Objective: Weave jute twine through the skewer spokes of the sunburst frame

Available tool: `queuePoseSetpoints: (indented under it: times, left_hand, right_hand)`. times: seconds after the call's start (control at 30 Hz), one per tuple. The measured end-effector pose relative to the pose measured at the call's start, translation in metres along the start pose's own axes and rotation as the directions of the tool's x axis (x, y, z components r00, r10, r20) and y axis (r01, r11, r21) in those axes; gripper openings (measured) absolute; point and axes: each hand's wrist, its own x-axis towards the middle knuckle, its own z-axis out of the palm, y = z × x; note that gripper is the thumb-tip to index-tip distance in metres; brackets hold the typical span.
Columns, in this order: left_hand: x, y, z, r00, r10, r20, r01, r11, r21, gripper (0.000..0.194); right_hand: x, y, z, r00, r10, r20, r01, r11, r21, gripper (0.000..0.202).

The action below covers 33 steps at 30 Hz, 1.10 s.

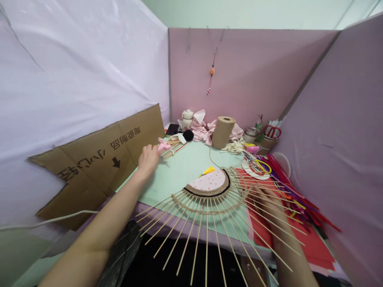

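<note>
A half-round frame of thin bamboo sticks (196,235) fans out towards me, with twine woven in an arc through it. At its hub is a semicircle of pink dotted cloth (209,181), edged with twine and a black band. My right hand (265,197) grips the frame at its right side, partly hidden behind the sticks. Over at the table's left edge, my left hand (149,160) has curled fingers against a small pink piece of cloth (164,146); its fingertips are mostly hidden. Loose sticks (176,148) lie beside that cloth.
A twine spool (223,132) stands at the back, its strand running to the frame. Yellow-handled scissors (263,164), red sheets (314,243) and coloured pipe cleaners (287,179) lie at right. A cardboard sheet (101,159) leans at left. A white jar (187,119) stands behind.
</note>
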Motion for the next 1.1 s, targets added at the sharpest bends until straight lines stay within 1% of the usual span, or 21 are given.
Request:
queuePoseSetpoints:
  times: [0.07, 0.1, 0.13, 0.2, 0.3, 0.43, 0.53, 0.6, 0.7, 0.77, 0.87, 0.97, 1.1]
  left_hand:
    - [0.007, 0.004, 0.006, 0.999, -0.013, 0.046, 0.013, 1.0, 0.004, 0.039]
    - [0.007, 0.004, 0.01, 0.998, -0.011, 0.063, 0.011, 1.0, 0.004, 0.04]
    - [0.005, 0.003, 0.013, 0.997, -0.008, 0.074, 0.008, 1.0, 0.003, 0.04]
    - [-0.008, -0.004, 0.019, 0.996, -0.003, 0.087, 0.002, 1.0, 0.016, 0.04]
    - [-0.036, -0.021, 0.021, 0.998, -0.002, 0.068, -0.003, 0.997, 0.074, 0.04]
    - [-0.07, -0.042, 0.017, 1.0, 0.001, 0.021, -0.003, 0.993, 0.122, 0.042]
    - [-0.081, -0.047, 0.012, 1.0, -0.017, -0.002, 0.017, 0.994, 0.112, 0.041]
    - [-0.081, -0.044, 0.01, 0.999, -0.016, -0.032, 0.019, 0.995, 0.093, 0.041]
    - [-0.07, -0.033, 0.014, 0.997, 0.0, -0.08, 0.005, 0.998, 0.062, 0.042]
    - [-0.058, -0.026, 0.019, 0.997, -0.001, -0.072, 0.004, 0.999, 0.034, 0.041]
    - [-0.042, -0.019, 0.029, 1.0, -0.026, -0.016, 0.026, 1.0, -0.004, 0.039]
    - [-0.042, -0.023, 0.035, 0.999, -0.046, 0.027, 0.045, 0.999, 0.003, 0.037]
    - [-0.062, -0.043, 0.034, 0.989, -0.039, 0.14, 0.04, 0.999, -0.001, 0.038]
  right_hand:
    - [0.001, 0.0, -0.001, 0.999, 0.016, 0.042, -0.016, 1.0, -0.004, 0.029]
    - [0.001, 0.0, -0.002, 0.997, 0.025, 0.068, -0.025, 1.0, 0.0, 0.029]
    - [0.001, 0.0, -0.002, 0.997, 0.022, 0.07, -0.022, 1.0, 0.008, 0.029]
    - [0.001, -0.001, -0.002, 0.998, 0.033, 0.056, -0.034, 0.999, 0.013, 0.029]
    - [0.001, -0.002, -0.001, 0.999, 0.054, 0.008, -0.054, 0.999, 0.006, 0.027]
    - [0.0, -0.004, 0.001, 0.998, 0.056, 0.013, -0.056, 0.998, 0.013, 0.027]
    - [-0.001, -0.004, 0.002, 0.998, 0.055, 0.011, -0.055, 0.998, 0.002, 0.028]
    - [-0.001, -0.004, 0.002, 0.999, 0.052, 0.005, -0.052, 0.999, -0.001, 0.029]
    - [-0.001, -0.004, 0.002, 0.999, 0.047, -0.003, -0.047, 0.999, 0.005, 0.03]
    - [-0.002, -0.003, 0.001, 0.999, 0.041, 0.01, -0.041, 0.999, 0.012, 0.028]
    - [-0.001, -0.003, 0.001, 0.999, 0.036, 0.02, -0.036, 0.999, 0.008, 0.027]
    - [0.0, -0.001, 0.0, 0.999, 0.035, 0.036, -0.035, 0.999, 0.012, 0.028]
    - [0.004, 0.004, -0.002, 0.997, 0.057, 0.046, -0.059, 0.998, 0.031, 0.032]
